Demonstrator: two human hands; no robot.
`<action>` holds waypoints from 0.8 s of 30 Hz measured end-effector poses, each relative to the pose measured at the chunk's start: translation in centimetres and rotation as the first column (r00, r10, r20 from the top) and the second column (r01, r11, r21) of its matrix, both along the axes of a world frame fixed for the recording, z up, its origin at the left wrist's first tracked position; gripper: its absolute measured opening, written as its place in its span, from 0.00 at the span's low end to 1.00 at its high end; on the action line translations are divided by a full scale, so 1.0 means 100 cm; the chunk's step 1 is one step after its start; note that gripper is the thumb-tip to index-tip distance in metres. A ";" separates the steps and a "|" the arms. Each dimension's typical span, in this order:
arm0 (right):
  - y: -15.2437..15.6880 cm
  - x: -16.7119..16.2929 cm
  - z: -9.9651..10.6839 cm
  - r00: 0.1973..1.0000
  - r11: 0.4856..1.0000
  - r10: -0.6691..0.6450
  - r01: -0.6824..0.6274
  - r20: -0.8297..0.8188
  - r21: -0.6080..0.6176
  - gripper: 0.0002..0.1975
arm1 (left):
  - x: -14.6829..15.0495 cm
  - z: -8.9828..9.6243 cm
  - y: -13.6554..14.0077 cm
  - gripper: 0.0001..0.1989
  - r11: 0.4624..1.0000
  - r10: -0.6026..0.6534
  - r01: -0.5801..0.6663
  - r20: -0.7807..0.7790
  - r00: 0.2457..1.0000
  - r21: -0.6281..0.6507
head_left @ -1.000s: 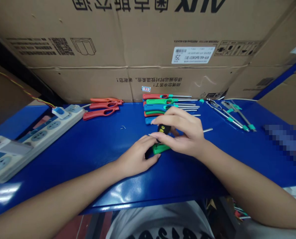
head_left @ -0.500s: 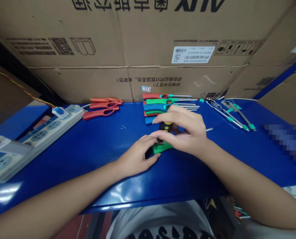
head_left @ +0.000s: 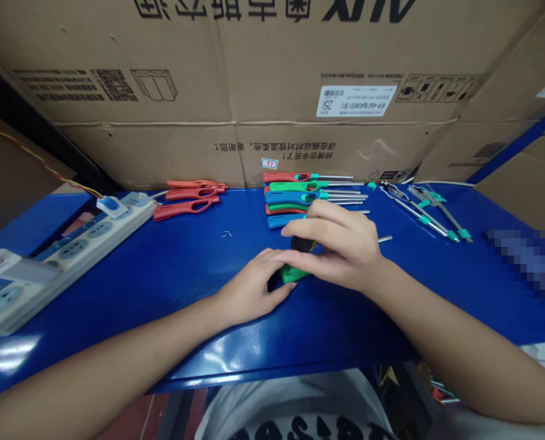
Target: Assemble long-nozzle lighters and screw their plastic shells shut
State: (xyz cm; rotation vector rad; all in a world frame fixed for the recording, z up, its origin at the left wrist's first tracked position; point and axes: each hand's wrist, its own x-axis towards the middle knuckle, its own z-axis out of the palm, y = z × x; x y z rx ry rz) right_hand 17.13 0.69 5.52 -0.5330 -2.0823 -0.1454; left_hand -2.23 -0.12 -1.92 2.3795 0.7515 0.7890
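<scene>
Under my left hand (head_left: 256, 286) lies a green gas lighter (head_left: 294, 273), pinned to the blue table with the thumb and fingers at its handle end. A metal tube tip (head_left: 385, 239) shows past my right wrist, in line with this lighter. My right hand (head_left: 343, 244) is closed around a black-and-yellow screwdriver handle (head_left: 302, 244), which stands over the green lighter. Its tip is hidden by the fingers. Just beyond the hands lies a pile of red, green and blue lighters (head_left: 285, 197) with metal tubes. Several tiny screws (head_left: 227, 234) are scattered to the left.
Red handle shells (head_left: 185, 209) lie at the back left. A white power strip (head_left: 77, 250) with plugs runs along the left side. Metal tubes with teal ends (head_left: 421, 214) rest at the back right. A large cardboard box (head_left: 162, 140) walls off the back.
My right hand has turned slightly about the screwdriver, whose handle now shows less yellow on top. My left hand and the green lighter stay put.
</scene>
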 end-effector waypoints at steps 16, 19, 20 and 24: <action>-0.006 -0.002 0.003 0.998 0.999 -0.035 0.036 0.053 -0.032 0.12 | 0.000 0.001 -0.001 0.13 0.999 0.042 -0.042 -0.008 0.999 -0.018; -0.007 -0.001 0.009 0.992 0.948 0.128 -0.125 -0.010 -0.293 0.18 | 0.000 0.004 0.000 0.10 0.998 0.032 -0.033 -0.020 0.999 -0.050; -0.008 0.000 0.012 0.983 0.909 0.178 -0.182 -0.048 -0.376 0.19 | 0.000 0.005 0.000 0.09 0.998 0.031 -0.032 -0.025 0.999 -0.058; -0.009 -0.001 0.016 0.983 0.903 0.164 -0.182 -0.080 -0.389 0.13 | 0.001 0.003 0.000 0.11 0.997 0.045 -0.045 -0.004 0.999 -0.057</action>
